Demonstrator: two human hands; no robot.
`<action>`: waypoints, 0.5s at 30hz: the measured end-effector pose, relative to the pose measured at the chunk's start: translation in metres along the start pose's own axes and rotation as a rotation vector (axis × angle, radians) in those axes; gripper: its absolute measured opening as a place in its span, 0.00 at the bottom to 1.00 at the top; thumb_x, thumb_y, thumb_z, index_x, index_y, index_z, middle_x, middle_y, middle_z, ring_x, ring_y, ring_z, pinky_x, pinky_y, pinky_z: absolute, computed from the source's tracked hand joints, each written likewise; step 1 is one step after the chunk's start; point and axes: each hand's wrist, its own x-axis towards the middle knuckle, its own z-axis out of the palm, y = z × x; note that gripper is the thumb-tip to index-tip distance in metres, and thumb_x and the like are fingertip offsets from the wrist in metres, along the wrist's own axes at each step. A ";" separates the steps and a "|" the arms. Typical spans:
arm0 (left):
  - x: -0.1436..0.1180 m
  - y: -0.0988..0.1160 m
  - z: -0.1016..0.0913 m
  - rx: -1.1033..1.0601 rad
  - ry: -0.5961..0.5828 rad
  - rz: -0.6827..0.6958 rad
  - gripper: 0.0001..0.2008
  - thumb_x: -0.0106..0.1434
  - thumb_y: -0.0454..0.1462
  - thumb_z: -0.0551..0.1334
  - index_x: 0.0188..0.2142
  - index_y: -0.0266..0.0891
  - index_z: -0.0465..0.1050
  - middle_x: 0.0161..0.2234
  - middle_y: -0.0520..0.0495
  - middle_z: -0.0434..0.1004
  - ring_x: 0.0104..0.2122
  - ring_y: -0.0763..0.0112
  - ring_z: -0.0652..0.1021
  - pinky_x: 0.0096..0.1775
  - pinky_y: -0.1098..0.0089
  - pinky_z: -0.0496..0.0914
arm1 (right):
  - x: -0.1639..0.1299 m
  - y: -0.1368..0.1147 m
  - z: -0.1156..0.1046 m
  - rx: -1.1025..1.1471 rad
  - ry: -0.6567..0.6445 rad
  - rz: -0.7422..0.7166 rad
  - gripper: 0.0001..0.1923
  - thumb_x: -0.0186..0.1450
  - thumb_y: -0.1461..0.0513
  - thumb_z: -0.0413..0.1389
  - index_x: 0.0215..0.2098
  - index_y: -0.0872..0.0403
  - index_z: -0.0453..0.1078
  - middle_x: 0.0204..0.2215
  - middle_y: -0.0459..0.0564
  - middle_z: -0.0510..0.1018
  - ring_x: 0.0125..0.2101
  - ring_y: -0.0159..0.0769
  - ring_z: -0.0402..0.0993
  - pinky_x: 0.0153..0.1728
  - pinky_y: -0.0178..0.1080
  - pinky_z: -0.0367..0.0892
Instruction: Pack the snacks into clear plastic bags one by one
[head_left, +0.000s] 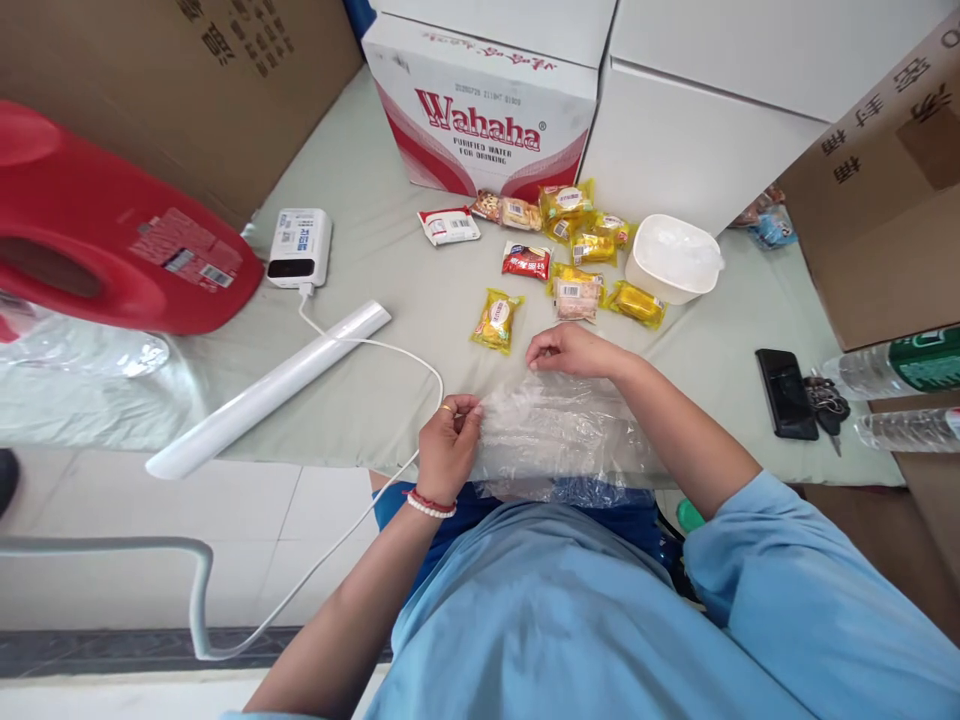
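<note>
Clear plastic bag [559, 435]: lying flat, long axis apparently left-right; left hand [448, 447] and right hand [574, 352] fingers pinching its edges.

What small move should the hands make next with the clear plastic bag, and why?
Probably pull the two pinched edges apart to open the bag's mouth. The left hand and right hand each pinch the clear plastic bag, which lies flat and crumpled on the table. The snack packets lie loose just beyond it, none inside.
</note>
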 end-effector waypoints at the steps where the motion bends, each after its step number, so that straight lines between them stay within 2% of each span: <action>1: 0.001 0.000 -0.001 -0.009 0.002 -0.018 0.13 0.62 0.47 0.63 0.40 0.42 0.72 0.30 0.52 0.75 0.21 0.74 0.69 0.26 0.72 0.63 | 0.000 0.003 -0.002 0.049 0.079 0.015 0.11 0.60 0.55 0.61 0.34 0.55 0.78 0.28 0.46 0.80 0.29 0.33 0.71 0.34 0.35 0.63; 5: 0.004 -0.001 -0.002 0.026 0.008 -0.054 0.12 0.62 0.46 0.61 0.40 0.41 0.72 0.32 0.51 0.74 0.20 0.74 0.70 0.27 0.70 0.65 | 0.001 0.017 -0.007 0.150 0.393 0.111 0.13 0.58 0.54 0.60 0.33 0.56 0.75 0.27 0.46 0.77 0.28 0.31 0.67 0.34 0.35 0.63; 8: 0.002 0.002 -0.001 0.213 0.094 0.034 0.12 0.62 0.43 0.62 0.43 0.40 0.72 0.36 0.48 0.74 0.25 0.70 0.72 0.33 0.65 0.70 | 0.003 0.024 -0.005 0.133 0.521 0.171 0.11 0.58 0.56 0.58 0.32 0.56 0.74 0.27 0.46 0.76 0.28 0.32 0.66 0.33 0.35 0.62; 10: -0.002 0.007 -0.001 0.392 0.237 0.218 0.16 0.61 0.39 0.63 0.48 0.38 0.72 0.45 0.40 0.74 0.36 0.62 0.76 0.42 0.59 0.72 | 0.005 0.026 -0.003 0.091 0.571 0.191 0.09 0.58 0.58 0.57 0.32 0.56 0.74 0.28 0.47 0.77 0.28 0.32 0.67 0.33 0.36 0.62; 12: -0.008 0.014 0.002 0.563 0.346 0.475 0.17 0.62 0.34 0.62 0.51 0.37 0.72 0.53 0.34 0.71 0.49 0.53 0.75 0.53 0.52 0.69 | 0.008 0.026 -0.001 0.034 0.605 0.209 0.08 0.59 0.59 0.56 0.32 0.55 0.74 0.28 0.47 0.78 0.28 0.32 0.68 0.33 0.36 0.62; 13: -0.010 0.017 0.004 0.631 0.338 0.602 0.15 0.64 0.32 0.60 0.51 0.39 0.73 0.55 0.35 0.71 0.54 0.52 0.73 0.56 0.50 0.67 | 0.009 0.025 0.000 0.011 0.610 0.217 0.08 0.59 0.60 0.56 0.32 0.55 0.75 0.28 0.47 0.78 0.28 0.33 0.68 0.33 0.36 0.62; 14: -0.012 0.020 0.006 0.688 0.268 0.715 0.14 0.66 0.31 0.58 0.50 0.41 0.74 0.53 0.37 0.74 0.56 0.52 0.72 0.58 0.50 0.66 | 0.010 0.024 0.001 -0.004 0.605 0.222 0.08 0.59 0.60 0.56 0.32 0.55 0.75 0.28 0.47 0.78 0.28 0.33 0.68 0.33 0.36 0.62; 15: -0.012 0.024 0.010 0.735 0.142 0.808 0.13 0.68 0.30 0.57 0.47 0.42 0.75 0.50 0.39 0.76 0.56 0.54 0.72 0.57 0.51 0.66 | 0.011 0.023 0.003 -0.010 0.594 0.223 0.07 0.60 0.60 0.57 0.32 0.55 0.75 0.28 0.47 0.78 0.28 0.33 0.68 0.33 0.36 0.62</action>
